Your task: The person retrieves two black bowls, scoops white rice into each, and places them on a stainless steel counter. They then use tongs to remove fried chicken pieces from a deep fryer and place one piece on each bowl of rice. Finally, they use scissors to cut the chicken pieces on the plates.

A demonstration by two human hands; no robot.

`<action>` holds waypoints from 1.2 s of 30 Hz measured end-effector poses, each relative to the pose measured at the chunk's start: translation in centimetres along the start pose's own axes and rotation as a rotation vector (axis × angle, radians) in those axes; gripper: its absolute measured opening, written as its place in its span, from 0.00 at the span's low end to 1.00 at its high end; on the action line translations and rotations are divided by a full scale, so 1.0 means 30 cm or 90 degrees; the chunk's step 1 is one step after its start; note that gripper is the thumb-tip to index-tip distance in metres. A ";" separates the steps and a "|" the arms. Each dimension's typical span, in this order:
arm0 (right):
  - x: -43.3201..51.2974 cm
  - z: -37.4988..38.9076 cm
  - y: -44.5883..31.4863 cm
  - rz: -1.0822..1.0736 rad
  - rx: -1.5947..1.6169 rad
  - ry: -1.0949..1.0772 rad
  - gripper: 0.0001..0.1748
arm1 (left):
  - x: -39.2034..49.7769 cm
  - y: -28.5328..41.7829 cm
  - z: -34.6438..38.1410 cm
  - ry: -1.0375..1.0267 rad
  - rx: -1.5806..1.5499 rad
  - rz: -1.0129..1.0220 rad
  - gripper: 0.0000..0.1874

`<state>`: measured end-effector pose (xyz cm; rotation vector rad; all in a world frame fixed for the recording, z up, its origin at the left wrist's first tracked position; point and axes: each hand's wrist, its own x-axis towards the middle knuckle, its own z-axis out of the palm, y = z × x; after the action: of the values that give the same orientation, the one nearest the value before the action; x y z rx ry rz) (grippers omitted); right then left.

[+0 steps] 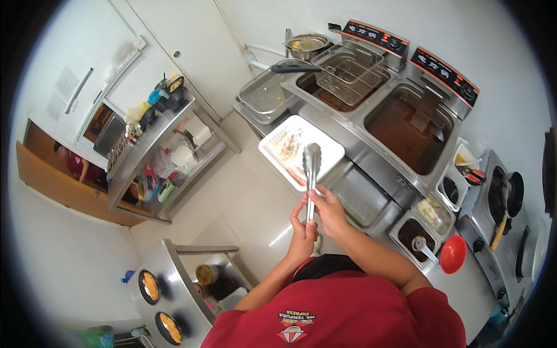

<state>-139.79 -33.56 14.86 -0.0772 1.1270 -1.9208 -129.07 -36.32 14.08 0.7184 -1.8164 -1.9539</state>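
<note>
Both my hands are on metal serving tongs point(312, 163), near their handle end. My left hand point(303, 237) pinches the lower end, and my right hand point(328, 211) grips the handle a little higher up. The scalloped tips lie close together over a white tray point(322, 134), which holds smears of batter or crumbs and some reddish strips. Beyond the tray stands a two-tank electric deep fryer with dark oil point(394, 130). A wire frying basket point(354, 71) with a black handle rests over the farther tank.
Stainless trays point(263, 98) flank the fryer. On my right are sauce and food containers point(431, 213), a red bowl point(453, 254) and a stove with a frying pan point(515, 195). Black plates of fried food point(150, 287) sit on a steel table, lower left. Another person point(77, 165) is at the far left.
</note>
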 end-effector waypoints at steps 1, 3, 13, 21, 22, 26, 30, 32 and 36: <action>0.040 0.015 0.010 0.005 -0.004 0.020 0.26 | 0.037 0.000 -0.035 -0.021 0.005 -0.026 0.25; 0.110 0.051 0.033 0.013 0.006 0.065 0.17 | 0.117 0.005 -0.105 -0.060 0.019 -0.086 0.26; 0.224 0.141 -0.062 0.092 -0.085 0.097 0.17 | 0.361 0.007 -0.224 -0.182 0.051 -0.104 0.26; 0.133 0.097 -0.103 0.000 -0.121 0.059 0.20 | 0.426 0.037 -0.181 -0.280 -0.251 -0.196 0.20; 0.114 0.083 -0.114 0.012 -0.137 0.057 0.21 | 0.415 0.032 -0.172 -0.310 -0.278 -0.205 0.20; 0.032 0.039 -0.142 -0.029 -0.181 0.110 0.20 | 0.335 -0.009 -0.100 -0.300 -0.378 -0.232 0.21; -0.039 -0.040 -0.164 -0.001 -0.128 0.119 0.14 | 0.250 -0.011 0.004 -0.346 -0.311 -0.211 0.20; -0.080 -0.087 -0.156 -0.035 -0.072 0.092 0.13 | 0.186 0.000 0.060 -0.320 -0.185 -0.078 0.25; -0.157 -0.130 -0.098 0.034 -0.042 0.009 0.11 | 0.019 -0.009 0.125 -0.136 -0.175 -0.033 0.21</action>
<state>-140.59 -26.98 16.37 -0.0693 1.1917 -1.8402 -131.76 -33.62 13.90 0.4876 -1.6076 -2.3313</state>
